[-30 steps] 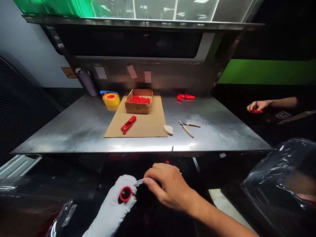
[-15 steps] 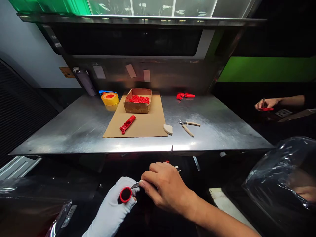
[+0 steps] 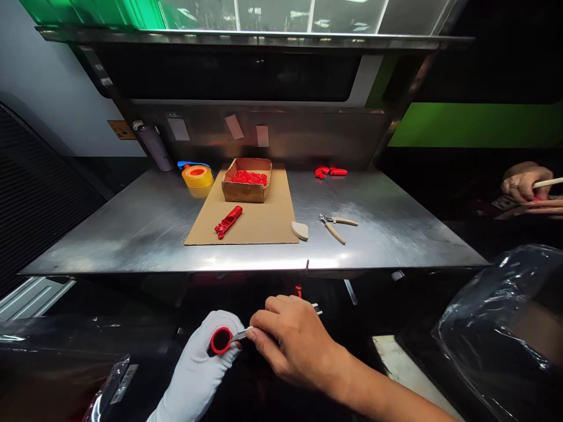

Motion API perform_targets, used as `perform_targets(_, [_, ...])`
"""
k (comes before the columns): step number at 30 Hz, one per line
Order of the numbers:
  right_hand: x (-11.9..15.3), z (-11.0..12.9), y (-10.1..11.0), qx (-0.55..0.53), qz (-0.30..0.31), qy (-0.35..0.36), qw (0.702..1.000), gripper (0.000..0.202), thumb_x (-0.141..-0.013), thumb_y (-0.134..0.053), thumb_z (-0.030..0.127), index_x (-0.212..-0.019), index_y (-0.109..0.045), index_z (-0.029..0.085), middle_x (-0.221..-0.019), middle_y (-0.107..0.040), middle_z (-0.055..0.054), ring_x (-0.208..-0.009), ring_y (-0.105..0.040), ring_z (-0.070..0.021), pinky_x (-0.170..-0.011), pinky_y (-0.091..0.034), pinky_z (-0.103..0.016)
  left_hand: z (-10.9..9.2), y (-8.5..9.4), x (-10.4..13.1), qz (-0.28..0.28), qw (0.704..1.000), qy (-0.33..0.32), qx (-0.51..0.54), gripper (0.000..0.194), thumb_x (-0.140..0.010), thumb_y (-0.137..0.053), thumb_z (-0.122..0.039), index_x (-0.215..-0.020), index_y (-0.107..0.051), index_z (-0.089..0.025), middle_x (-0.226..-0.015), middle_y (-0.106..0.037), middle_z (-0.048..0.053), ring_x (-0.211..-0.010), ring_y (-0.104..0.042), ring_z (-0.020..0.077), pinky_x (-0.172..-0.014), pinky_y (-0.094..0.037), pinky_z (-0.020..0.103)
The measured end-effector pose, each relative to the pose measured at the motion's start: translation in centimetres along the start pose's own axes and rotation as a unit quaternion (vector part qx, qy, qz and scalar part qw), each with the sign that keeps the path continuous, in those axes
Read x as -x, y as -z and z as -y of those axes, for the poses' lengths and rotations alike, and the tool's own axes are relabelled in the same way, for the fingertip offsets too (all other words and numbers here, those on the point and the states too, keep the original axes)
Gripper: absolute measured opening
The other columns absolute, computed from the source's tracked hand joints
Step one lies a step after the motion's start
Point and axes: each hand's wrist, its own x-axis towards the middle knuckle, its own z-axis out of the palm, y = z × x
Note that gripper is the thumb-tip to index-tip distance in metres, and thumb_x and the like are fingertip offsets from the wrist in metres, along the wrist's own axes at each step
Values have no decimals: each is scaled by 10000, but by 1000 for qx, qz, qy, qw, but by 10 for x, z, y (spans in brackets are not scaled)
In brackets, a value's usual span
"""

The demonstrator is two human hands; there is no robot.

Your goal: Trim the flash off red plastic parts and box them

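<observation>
My left hand, in a white glove, is wrapped round a red plastic tube, its round open end facing me. The rest of the tube is hidden in the glove. Bare and closed, my right hand pinches a craft knife, whose thin metal blade lies against the tube's right rim. Both hands are in front of the bench edge. On a cardboard sheet beyond them lies another red plastic part, long and partly cut away.
A cardboard box of small red pieces stands on the sheet. Nippers and a white wedge lie to its right, red parts behind. Yellow tape and a bottle stand left. A co-worker's hands are far right.
My left hand and the tube have shifted slightly left and up. The knife blade has moved along the rim. At far right the co-worker's hands have moved right and now hold a pale stick.
</observation>
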Motion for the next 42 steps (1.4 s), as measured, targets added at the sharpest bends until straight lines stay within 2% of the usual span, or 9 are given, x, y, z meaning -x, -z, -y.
perform_targets(6, [4,2,-3,-96,3,14,995,98,-903,-726,147,-831,-669,179,-740,-551,27,-639,-496,-132,-593,-308,-251,7,-1,0,-46,998,-21,42,175,-895,-622,-386,-831,-569,-232,-821,-538,-22,-776,-518,143,-733,-452,243])
perform_targets(16, [-5,4,-21,-288,-79,25,954,253,-746,-692,20,-929,-708,194,-818,-576,20,-668,-532,-121,-590,-340,-208,-2,-6,-7,11,998,42,48,223,-853,-646,-385,-757,-563,-202,-762,-545,-14,-736,-489,163,-683,-432,252])
perform_targets(19, [-10,6,-27,-394,-81,29,915,102,-821,-636,106,-803,-709,175,-782,-598,1,-674,-553,-135,-600,-361,-215,-5,-9,-8,20,995,74,67,248,-827,-667,-357,-692,-540,-193,-700,-515,-20,-683,-449,154,-623,-402,241])
perform_targets(23, [-15,-2,-25,-553,-62,-50,830,278,-937,-650,356,-747,-623,155,-712,-599,-9,-645,-547,-153,-591,-392,-219,-3,-6,-8,30,982,95,161,223,-813,-697,-361,-720,-596,-185,-704,-523,-10,-667,-460,150,-614,-410,241])
perform_targets(28, [-14,-17,-32,-384,-72,-88,916,220,-911,-659,286,-739,-602,161,-709,-548,26,-646,-476,-129,-560,-309,-206,-9,3,-18,-86,896,56,432,167,-846,-645,-375,-802,-660,-214,-848,-590,16,-817,-547,174,-778,-502,282])
perform_targets(32, [-10,-14,-49,-389,37,-120,912,162,-810,-789,154,-871,-644,193,-744,-578,61,-646,-502,-117,-543,-312,-179,-16,6,-30,-161,820,118,536,124,-748,-740,-299,-800,-687,-200,-853,-617,23,-797,-590,175,-741,-546,304])
perform_targets(35, [-12,-9,-57,-369,22,-126,921,199,-816,-801,159,-893,-620,193,-743,-569,61,-631,-503,-123,-542,-331,-183,-16,4,-36,-196,811,147,531,174,-743,-737,-319,-845,-710,-181,-937,-665,62,-899,-631,223,-786,-570,342])
perform_targets(39, [-23,-8,-57,-66,-84,-82,991,333,-641,-830,92,-882,-609,157,-859,-570,-18,-691,-537,-188,-576,-362,-243,-7,1,-45,-220,832,183,475,185,-845,-653,-304,-950,-710,-163,-1003,-693,79,-951,-652,212,-785,-578,280])
perform_targets(42, [-36,-15,-41,50,-21,-17,998,445,-616,-867,214,-995,-637,176,-917,-566,-24,-695,-561,-204,-554,-393,-258,-6,2,-56,-248,825,227,454,151,-917,-568,-251,-958,-688,-168,-909,-688,56,-848,-669,176,-729,-589,268])
